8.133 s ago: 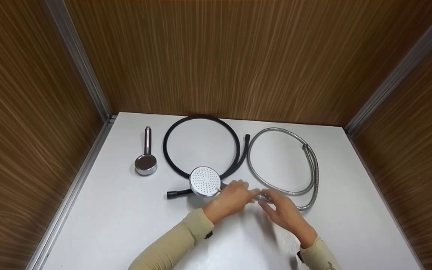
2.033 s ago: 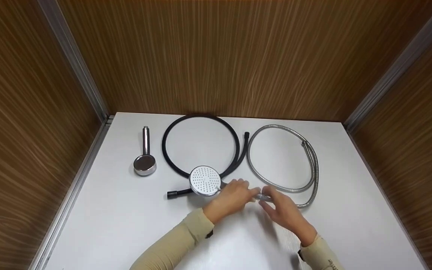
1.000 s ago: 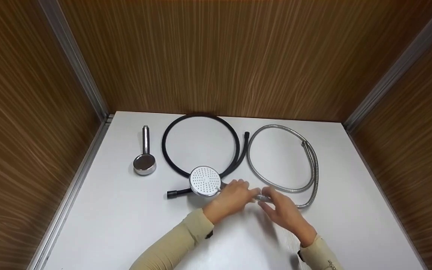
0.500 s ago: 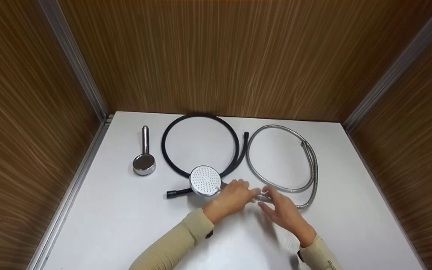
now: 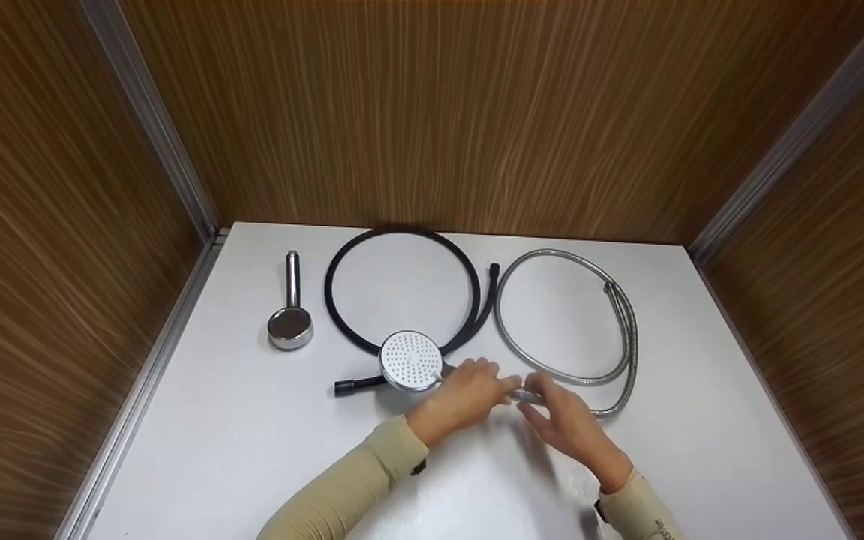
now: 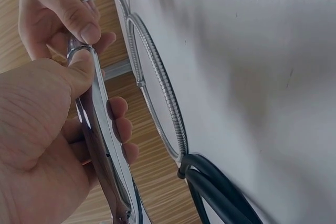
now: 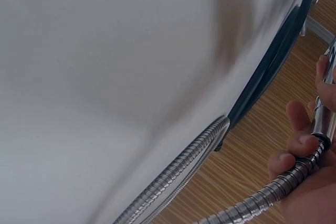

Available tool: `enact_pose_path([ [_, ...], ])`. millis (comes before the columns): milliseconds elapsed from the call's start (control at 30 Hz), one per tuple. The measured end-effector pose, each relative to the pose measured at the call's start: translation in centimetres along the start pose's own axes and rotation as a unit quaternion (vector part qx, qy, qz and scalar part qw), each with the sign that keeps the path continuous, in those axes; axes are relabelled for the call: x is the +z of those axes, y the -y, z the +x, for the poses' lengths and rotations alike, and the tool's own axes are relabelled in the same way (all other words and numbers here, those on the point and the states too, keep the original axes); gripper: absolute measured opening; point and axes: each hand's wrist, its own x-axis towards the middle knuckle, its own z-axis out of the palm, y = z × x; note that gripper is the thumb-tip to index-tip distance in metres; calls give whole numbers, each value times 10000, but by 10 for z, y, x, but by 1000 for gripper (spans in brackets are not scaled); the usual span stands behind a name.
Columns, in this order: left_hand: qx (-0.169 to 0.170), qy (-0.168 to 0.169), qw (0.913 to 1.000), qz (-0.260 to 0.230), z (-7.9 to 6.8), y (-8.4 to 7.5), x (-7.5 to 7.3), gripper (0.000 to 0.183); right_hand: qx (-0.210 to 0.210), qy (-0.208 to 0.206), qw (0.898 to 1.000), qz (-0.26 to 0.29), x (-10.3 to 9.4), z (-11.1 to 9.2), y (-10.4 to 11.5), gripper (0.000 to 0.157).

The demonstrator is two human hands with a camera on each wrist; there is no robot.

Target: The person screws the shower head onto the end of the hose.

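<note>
My left hand (image 5: 466, 394) grips the chrome handle (image 6: 100, 124) of a shower head (image 5: 410, 361), whose round white spray face with small nozzles is turned up. At the handle's end, my right hand (image 5: 571, 420) holds the end fitting (image 7: 321, 121) of a silver metal shower hose (image 5: 633, 352) between thumb and fingers. Fitting and handle end meet in line; how far they are joined cannot be told. From the right hand the ribbed hose (image 7: 262, 195) curves away to a loop on the table. My left hand hides much of the handle in the head view.
A black shower hose (image 5: 329, 289) lies coiled on the white table (image 5: 199, 420), partly beneath the held shower head. Further left lies a second chrome shower head (image 5: 290, 328) with a dark face. Wood-grain panels (image 5: 432, 112) stand behind and at both sides.
Both hands stay at the same spot, with the shower head and hose end between them. My right thumb and fingers shift slightly around the hose fitting. The other things lie as before.
</note>
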Motion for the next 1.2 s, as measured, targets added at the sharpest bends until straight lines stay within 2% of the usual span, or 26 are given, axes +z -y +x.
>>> enact_pose_path([
  [167, -86, 125, 9996, -244, 0, 1, -2, 27, -81, -2, 10000, 33, -1, 0, 0, 39],
  [733, -46, -18, 10000, 12, 0, 0, -3, 25, 100, 151, 9998, 111, -4, 1, 1, 37],
  [900, -60, 44, 10000, -56, 0, 0, -4, 25, 132, 161, 9997, 113, -4, 1, 2, 39],
  [1200, -33, -55, 10000, -63, 0, 0, -2, 25, 251, 200, 9994, 153, -5, 2, 2, 38],
])
